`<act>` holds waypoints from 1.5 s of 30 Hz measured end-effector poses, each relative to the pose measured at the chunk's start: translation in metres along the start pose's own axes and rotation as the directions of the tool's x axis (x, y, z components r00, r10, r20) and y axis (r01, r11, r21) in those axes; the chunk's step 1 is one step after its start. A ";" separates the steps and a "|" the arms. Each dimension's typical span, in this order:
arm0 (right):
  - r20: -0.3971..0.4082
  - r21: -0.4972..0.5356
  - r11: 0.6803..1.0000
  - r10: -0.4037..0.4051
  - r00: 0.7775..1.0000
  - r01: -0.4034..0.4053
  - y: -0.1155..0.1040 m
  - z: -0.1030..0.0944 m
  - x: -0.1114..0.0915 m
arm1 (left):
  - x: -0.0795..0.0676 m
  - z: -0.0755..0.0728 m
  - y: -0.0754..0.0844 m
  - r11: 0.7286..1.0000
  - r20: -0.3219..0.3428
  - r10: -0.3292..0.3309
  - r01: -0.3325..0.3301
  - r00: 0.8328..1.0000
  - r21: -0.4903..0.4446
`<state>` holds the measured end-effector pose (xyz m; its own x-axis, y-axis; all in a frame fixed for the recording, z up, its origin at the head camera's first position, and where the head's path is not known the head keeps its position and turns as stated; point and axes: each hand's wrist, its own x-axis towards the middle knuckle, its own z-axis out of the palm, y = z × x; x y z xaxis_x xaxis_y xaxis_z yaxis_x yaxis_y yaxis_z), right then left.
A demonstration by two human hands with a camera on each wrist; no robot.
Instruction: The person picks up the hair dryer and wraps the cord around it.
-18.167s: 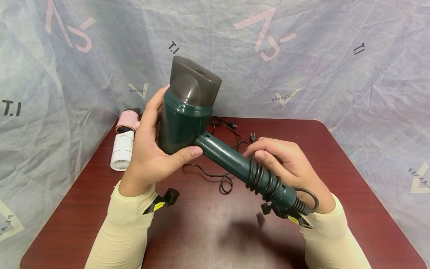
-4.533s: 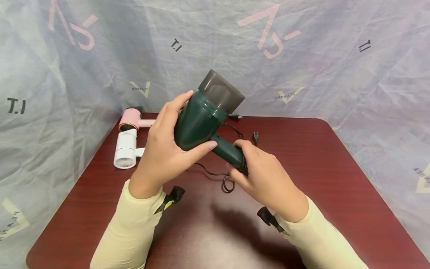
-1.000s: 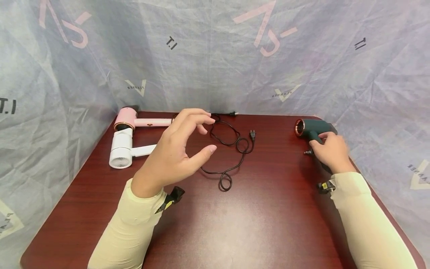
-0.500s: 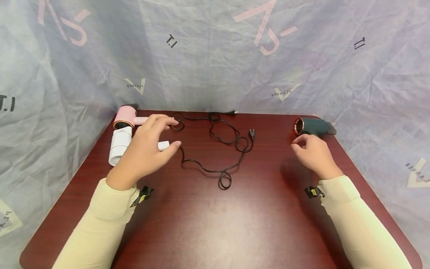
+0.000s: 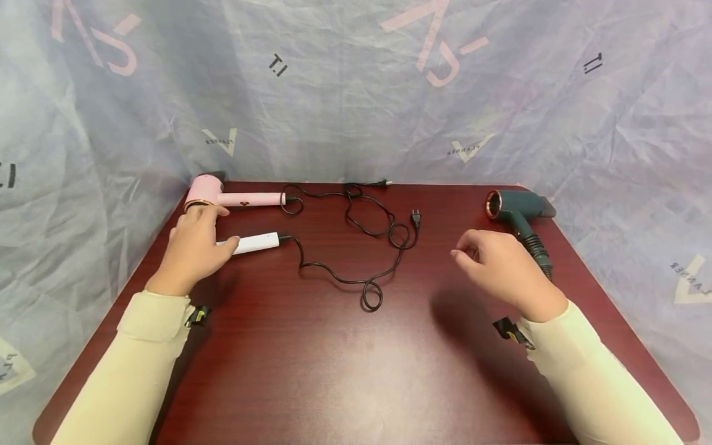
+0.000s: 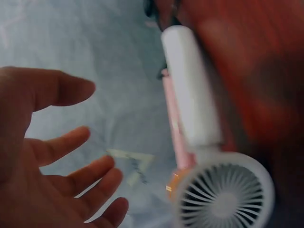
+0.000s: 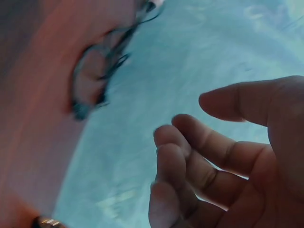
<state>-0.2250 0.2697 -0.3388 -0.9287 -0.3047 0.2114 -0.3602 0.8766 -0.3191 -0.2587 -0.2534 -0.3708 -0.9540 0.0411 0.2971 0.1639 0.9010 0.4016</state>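
My left hand [image 5: 194, 247] hovers over the white hair dryer [image 5: 258, 243], hiding its head in the head view. In the left wrist view the dryer's round ribbed grille [image 6: 223, 204] shows apart from the spread fingers [image 6: 71, 142], which hold nothing. My right hand [image 5: 503, 269] is in the air just left of the green hair dryer [image 5: 520, 206], its fingers loosely bent around nothing. That dryer lies at the back right, with a copper-coloured ring at one end, a dark nozzle at the other and black cord wound round its handle.
A pink hair dryer [image 5: 253, 199] lies behind the white one at the back left. Black cords [image 5: 334, 275] from both run loosely over the middle of the dark red table [image 5: 356, 371], ending in plugs [image 5: 415, 217]. A grey fabric backdrop [image 5: 345, 93] stands around the table.
The green hair dryer, earlier held in both hands, was set down at the back right. My right hand has let go and drawn away leftward. My left hand has moved left over the white dryer.
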 end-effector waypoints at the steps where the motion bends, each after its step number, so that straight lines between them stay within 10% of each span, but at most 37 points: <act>1: -0.007 0.000 1.000 -0.021 1.000 0.021 -0.006 -0.001 -0.001 | 0.001 0.001 -0.005 1.000 -0.003 -0.023 0.023 1.000 0.001; 13: -0.125 -0.048 0.981 -0.194 0.973 0.190 -0.048 -0.008 -0.019 | 0.015 0.013 -0.043 0.965 0.077 -0.260 0.256 0.963 0.054; 27: 0.053 0.038 0.988 -0.149 0.987 0.147 -0.051 0.014 -0.014 | 0.020 0.020 -0.067 0.927 0.219 -0.371 0.374 0.902 0.029; 45: 0.077 0.050 0.992 -0.123 0.989 0.119 -0.046 0.023 -0.015 | 0.013 0.028 -0.075 0.879 0.136 -0.471 0.477 0.872 -0.017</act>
<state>-0.1963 0.2256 -0.3483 -0.8814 -0.4377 0.1775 -0.4723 0.8142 -0.3375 -0.2902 -0.3083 -0.4218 -0.9429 -0.3297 -0.0474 -0.3067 0.8040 0.5095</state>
